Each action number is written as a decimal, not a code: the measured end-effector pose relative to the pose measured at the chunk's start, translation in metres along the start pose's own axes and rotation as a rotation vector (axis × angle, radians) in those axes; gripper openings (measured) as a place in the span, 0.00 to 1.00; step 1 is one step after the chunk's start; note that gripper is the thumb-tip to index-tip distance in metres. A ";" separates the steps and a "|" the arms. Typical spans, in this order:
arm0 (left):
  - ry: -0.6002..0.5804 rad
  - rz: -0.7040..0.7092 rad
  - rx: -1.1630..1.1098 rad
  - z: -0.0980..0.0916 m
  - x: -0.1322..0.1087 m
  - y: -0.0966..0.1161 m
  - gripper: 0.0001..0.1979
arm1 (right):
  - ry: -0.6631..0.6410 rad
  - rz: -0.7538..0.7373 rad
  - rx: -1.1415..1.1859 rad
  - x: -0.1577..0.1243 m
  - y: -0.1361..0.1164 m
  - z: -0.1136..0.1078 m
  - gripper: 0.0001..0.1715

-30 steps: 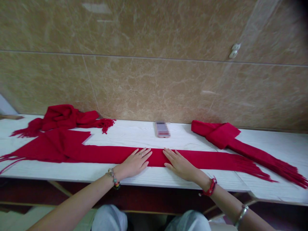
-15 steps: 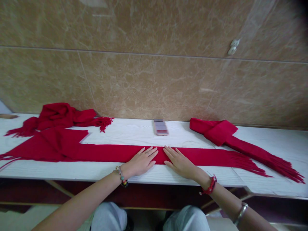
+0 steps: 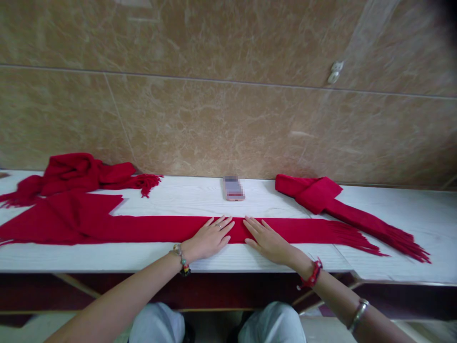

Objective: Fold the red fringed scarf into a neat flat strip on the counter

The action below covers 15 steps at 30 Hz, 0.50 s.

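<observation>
A long red scarf (image 3: 150,228) stretches across the white table, folded into a narrow strip, its right end fringed and its left part bunched and wider. My left hand (image 3: 210,237) lies flat on the middle of this strip, fingers extended. Just to its right, my right hand (image 3: 267,239) also rests flat on the cloth, fingers spread. A short stretch of red fabric shows between the two hands. Neither hand grips anything. The cloth under the palms is hidden.
A crumpled red scarf (image 3: 74,171) lies at the back left, and a folded one (image 3: 323,195) with fringe at the right, touching the strip's end. A phone (image 3: 233,188) rests near the marble-patterned wall (image 3: 200,128). The white table (image 3: 107,257) has its front edge before my knees.
The view has shifted slightly to the right, so the scarves and phone appear a little further left. Both hands stay flat on the strip in nearly the same place.
</observation>
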<state>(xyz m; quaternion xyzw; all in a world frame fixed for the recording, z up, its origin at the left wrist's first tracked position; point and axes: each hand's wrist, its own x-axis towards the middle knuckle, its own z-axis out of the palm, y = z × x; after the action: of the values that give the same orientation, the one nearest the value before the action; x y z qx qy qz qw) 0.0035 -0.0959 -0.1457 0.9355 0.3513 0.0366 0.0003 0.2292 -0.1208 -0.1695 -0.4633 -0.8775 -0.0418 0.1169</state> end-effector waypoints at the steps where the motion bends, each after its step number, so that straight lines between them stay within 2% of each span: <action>1: -0.017 0.002 0.001 -0.001 0.000 -0.001 0.23 | 0.000 0.005 -0.005 -0.006 0.007 0.000 0.30; 5: -0.081 -0.014 0.007 -0.008 0.002 0.001 0.23 | -0.019 0.086 -0.024 -0.040 0.044 -0.003 0.30; 8: -0.065 -0.043 0.014 -0.012 0.011 0.011 0.22 | -0.011 0.156 -0.022 -0.051 0.058 -0.007 0.30; 11: -0.014 0.006 -0.002 -0.010 0.022 0.021 0.25 | 0.033 0.155 -0.004 -0.041 0.046 -0.012 0.31; 15: 0.048 0.123 -0.005 -0.004 0.029 0.023 0.23 | 0.039 -0.017 0.018 -0.020 0.019 -0.017 0.27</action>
<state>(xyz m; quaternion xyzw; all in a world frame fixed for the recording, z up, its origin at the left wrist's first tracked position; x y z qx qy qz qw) 0.0405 -0.0940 -0.1390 0.9542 0.2929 0.0599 -0.0081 0.2587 -0.1295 -0.1591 -0.4540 -0.8792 -0.0439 0.1379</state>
